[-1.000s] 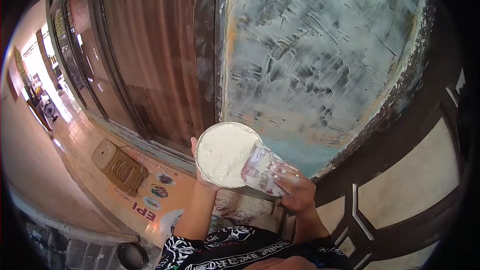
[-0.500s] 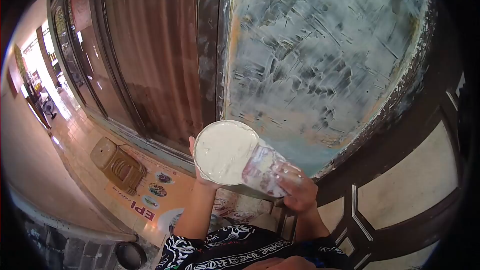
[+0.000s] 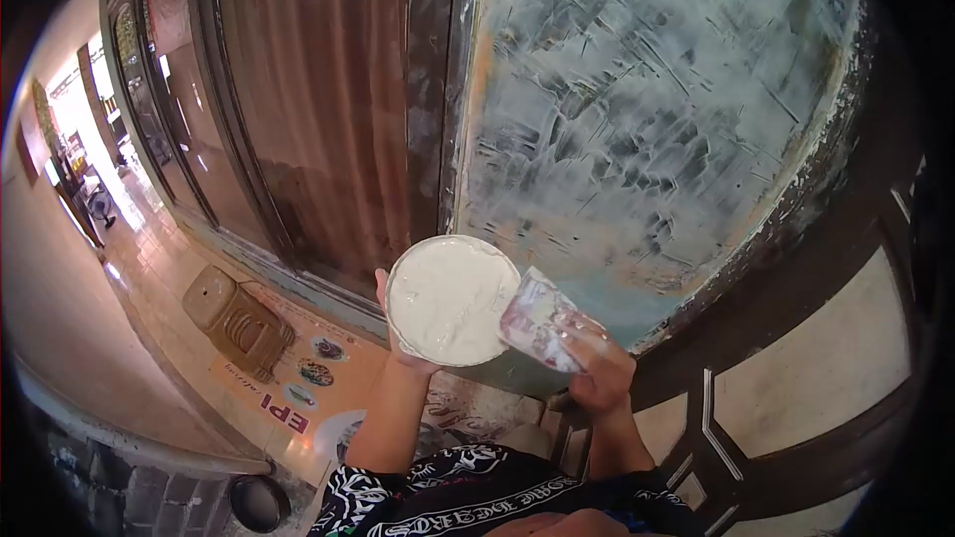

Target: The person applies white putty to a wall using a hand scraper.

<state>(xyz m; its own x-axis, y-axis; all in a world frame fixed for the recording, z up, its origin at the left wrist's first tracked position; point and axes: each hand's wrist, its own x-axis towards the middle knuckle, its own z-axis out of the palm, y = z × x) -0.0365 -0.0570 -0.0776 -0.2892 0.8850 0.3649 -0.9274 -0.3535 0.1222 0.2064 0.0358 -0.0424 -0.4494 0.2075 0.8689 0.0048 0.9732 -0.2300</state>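
Note:
My left hand (image 3: 400, 348) holds a round tub (image 3: 453, 300) from beneath and its left side; white paste fills it almost to the rim, and most of the fingers are hidden behind it. In my right hand (image 3: 601, 372) is a flat, paste-smeared scraper (image 3: 542, 323), its upper left edge close beside the tub's right rim. Whether scraper and rim touch, I cannot tell. Beyond both hands stands a wall panel (image 3: 637, 119) with streaky grey-white paste over a darker, blue-green surface.
A dark-framed window with a brown curtain (image 3: 318, 109) is left of the panel. A brown plastic stool (image 3: 239, 318) stands on an orange printed banner (image 3: 264, 393) at lower left. A dark round bowl (image 3: 259, 503) lies near the bottom. Dark-framed panelling (image 3: 816, 358) is at right.
The scraper in my right hand has moved a little right, off the tub's rim area, and slightly up. The tub stays nearly in place. The view has shifted slightly.

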